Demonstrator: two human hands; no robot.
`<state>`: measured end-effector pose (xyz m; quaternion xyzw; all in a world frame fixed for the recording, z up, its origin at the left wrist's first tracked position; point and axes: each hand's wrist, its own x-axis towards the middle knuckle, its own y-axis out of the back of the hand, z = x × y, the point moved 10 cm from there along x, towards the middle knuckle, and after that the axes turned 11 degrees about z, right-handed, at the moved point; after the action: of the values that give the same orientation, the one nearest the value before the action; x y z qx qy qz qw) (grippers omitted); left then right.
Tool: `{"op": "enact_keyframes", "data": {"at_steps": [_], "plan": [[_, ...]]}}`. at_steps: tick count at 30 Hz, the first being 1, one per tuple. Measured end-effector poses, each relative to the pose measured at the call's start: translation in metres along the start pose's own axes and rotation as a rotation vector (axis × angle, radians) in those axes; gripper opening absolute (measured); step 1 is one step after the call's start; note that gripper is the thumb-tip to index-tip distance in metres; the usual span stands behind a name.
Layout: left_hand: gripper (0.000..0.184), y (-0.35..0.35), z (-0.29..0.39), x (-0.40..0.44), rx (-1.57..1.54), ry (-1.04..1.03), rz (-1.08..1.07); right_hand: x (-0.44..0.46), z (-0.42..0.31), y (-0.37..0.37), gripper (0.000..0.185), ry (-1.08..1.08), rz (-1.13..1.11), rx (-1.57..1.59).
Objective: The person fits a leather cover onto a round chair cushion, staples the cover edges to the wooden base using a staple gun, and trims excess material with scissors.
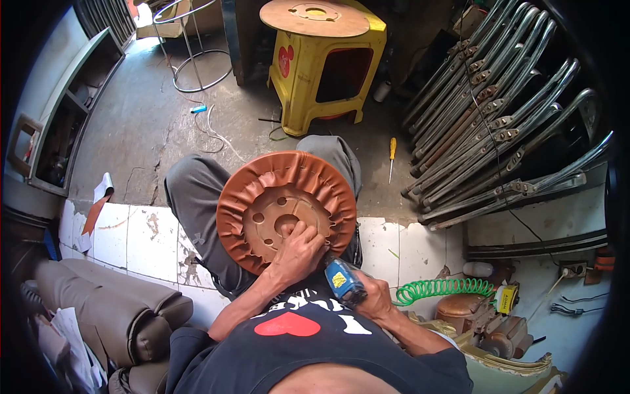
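A round seat (230,203) covered in reddish-brown material lies underside up across my lap. The material is gathered in pleats around a wooden disc (254,231) with several holes. My left hand (298,253) presses on the lower part of the disc, its fingers bent over the pleated edge beside the central hole; what they pinch, if anything, is hidden. In my right hand (374,295) is a blue staple gun (342,281), its nose against the lower right edge of the seat, close to my left fingertips.
A yellow stool (295,85) bearing a round board (275,14) stands ahead. A yellow screwdriver (392,150) lies on the floor. Metal chair frames (485,125) lean at right, above a green coiled hose (433,289) and a compressor (462,308). Brown cushions (118,308) sit at lower left.
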<state>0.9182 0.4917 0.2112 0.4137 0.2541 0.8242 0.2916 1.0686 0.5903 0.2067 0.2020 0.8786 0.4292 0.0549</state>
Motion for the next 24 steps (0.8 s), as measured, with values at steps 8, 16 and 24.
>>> {"op": "enact_keyframes", "data": {"at_steps": [8,16,24], "plan": [[0.017,0.055,0.026,0.056,-0.211,0.006,0.028,0.003,0.225,0.068,0.034,-0.461,0.135,0.206],[0.023,0.219,-0.111,0.095,-1.533,0.715,0.779,-0.050,0.345,-0.051,0.074,-0.809,-0.004,-0.311],[0.033,0.209,-0.184,0.036,-1.477,0.761,0.951,0.210,0.082,0.041,0.041,-0.266,0.499,0.256]]}}
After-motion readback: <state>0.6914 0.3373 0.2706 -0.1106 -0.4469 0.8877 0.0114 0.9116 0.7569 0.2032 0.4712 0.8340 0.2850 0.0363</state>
